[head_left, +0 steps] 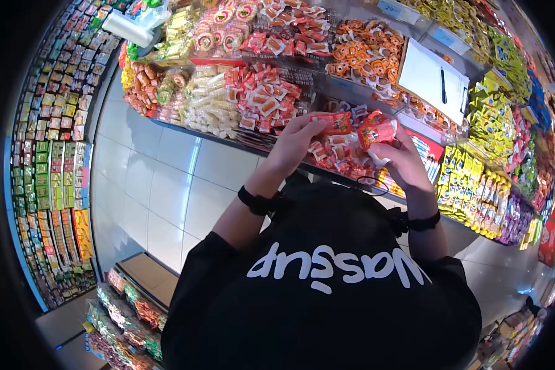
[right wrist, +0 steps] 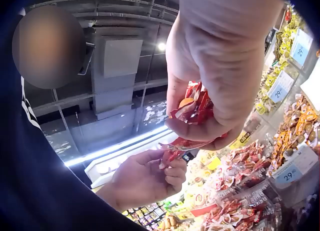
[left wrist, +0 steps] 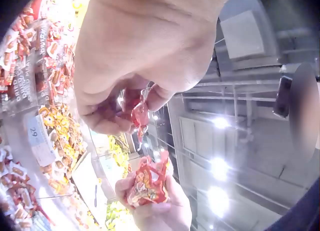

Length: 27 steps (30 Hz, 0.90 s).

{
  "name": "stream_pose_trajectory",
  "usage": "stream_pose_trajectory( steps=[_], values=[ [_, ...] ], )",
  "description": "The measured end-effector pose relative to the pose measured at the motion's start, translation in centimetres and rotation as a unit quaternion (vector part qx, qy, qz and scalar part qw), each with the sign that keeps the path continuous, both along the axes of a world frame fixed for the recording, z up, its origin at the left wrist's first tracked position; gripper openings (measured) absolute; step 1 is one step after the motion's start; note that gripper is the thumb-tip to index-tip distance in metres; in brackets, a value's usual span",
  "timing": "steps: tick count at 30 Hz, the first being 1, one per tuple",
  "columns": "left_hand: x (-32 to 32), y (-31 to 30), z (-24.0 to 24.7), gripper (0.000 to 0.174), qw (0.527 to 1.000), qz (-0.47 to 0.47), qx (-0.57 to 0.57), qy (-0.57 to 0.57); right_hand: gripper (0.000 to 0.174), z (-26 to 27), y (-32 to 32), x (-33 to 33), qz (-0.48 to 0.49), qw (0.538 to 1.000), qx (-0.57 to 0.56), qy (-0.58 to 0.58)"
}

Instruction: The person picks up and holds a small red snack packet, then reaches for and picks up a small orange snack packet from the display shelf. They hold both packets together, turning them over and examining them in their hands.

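Above the front bin of red-wrapped candies (head_left: 330,151), both hands hold small red packets close together. My left hand (head_left: 293,145) pinches one red candy packet (head_left: 335,125) by its end, between thumb and fingers. In the left wrist view that candy packet (left wrist: 140,115) shows a clear, crinkled wrapper. My right hand (head_left: 408,163) grips a bunch of red candy packets (head_left: 376,131) with printed fronts. Several wrappers of this bunch (right wrist: 202,113) stick out between its fingers in the right wrist view, where the left hand (right wrist: 142,178) is just below.
A clipboard (head_left: 435,80) with white paper and a black pen (head_left: 443,85) lies on the bins behind the right hand. Yellow packets (head_left: 459,179) fill bins to the right. At the back left is a white roll (head_left: 127,29); stocked shelves (head_left: 52,160) line the left.
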<state>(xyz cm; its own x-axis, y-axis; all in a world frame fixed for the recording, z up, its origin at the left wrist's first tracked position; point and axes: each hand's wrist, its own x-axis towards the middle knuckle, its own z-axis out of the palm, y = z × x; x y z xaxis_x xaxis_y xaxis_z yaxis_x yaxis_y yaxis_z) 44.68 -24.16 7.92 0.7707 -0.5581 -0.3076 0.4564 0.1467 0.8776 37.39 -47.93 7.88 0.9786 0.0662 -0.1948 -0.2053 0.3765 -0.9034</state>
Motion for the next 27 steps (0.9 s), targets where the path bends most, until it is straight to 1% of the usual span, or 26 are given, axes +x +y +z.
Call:
stream_pose_trajectory(
  steps=[2, 4, 5, 7, 9, 10, 11, 13, 17, 20, 24, 27],
  values=[
    [-0.2, -0.7, 0.9, 0.03, 0.999, -0.02, 0.013, -0.031, 0.05, 0.9, 0.6, -0.2, -0.015, 1.0, -0.001, -0.017],
    [-0.6, -1.3, 2.1, 0.029, 0.998, -0.044, 0.007, -0.048, 0.049, 1.7, 0.7, 0.4, 0.015, 0.999, 0.029, 0.011],
    [-0.9, -1.4, 2.2, 0.028, 0.998, -0.049, -0.001, -0.038, 0.045, 1.8, 0.7, 0.4, 0.008, 0.999, 0.028, 0.015],
    [-0.9, -1.6, 2.2, 0.028, 0.998, -0.056, -0.016, -0.022, 0.044, 2.0, 0.8, 0.4, -0.002, 0.999, 0.045, 0.009],
    [-0.6, -1.1, 2.5, 0.03, 0.998, -0.063, -0.008, -0.009, 0.043, 2.8, 0.8, 0.0, -0.014, 0.998, 0.066, 0.009],
    [-0.4, -0.9, 2.9, 0.031, 0.998, -0.068, -0.004, -0.004, 0.044, 3.3, 0.7, -0.2, -0.021, 0.997, 0.069, 0.009],
    [-0.5, -0.9, 3.4, 0.035, 0.997, -0.069, -0.019, -0.001, 0.044, 3.9, 0.7, -0.5, -0.028, 0.997, 0.072, 0.007],
    [-0.7, -1.2, 4.3, 0.033, 0.997, -0.061, -0.051, 0.013, 0.048, 4.9, 0.6, -0.9, -0.049, 0.996, 0.078, 0.021],
    [-1.5, -2.0, 7.0, 0.032, 0.993, -0.045, -0.101, 0.029, 0.052, 5.7, 0.0, -1.6, -0.027, 0.993, 0.115, -0.018],
    [-1.5, -1.9, 7.1, 0.033, 0.99, -0.072, -0.121, 0.025, 0.052, 6.6, 0.4, -2.1, -0.052, 0.991, 0.125, -0.023],
    [-1.9, -2.0, 7.4, 0.033, 0.993, -0.061, -0.098, 0.0, 0.051, 6.6, 0.1, -2.5, -0.028, 0.989, 0.138, -0.038],
    [-2.1, -1.9, 7.6, 0.034, 0.996, -0.053, -0.073, -0.016, 0.049, 6.2, -0.2, -2.5, -0.026, 0.987, 0.154, -0.026]
  ],
)
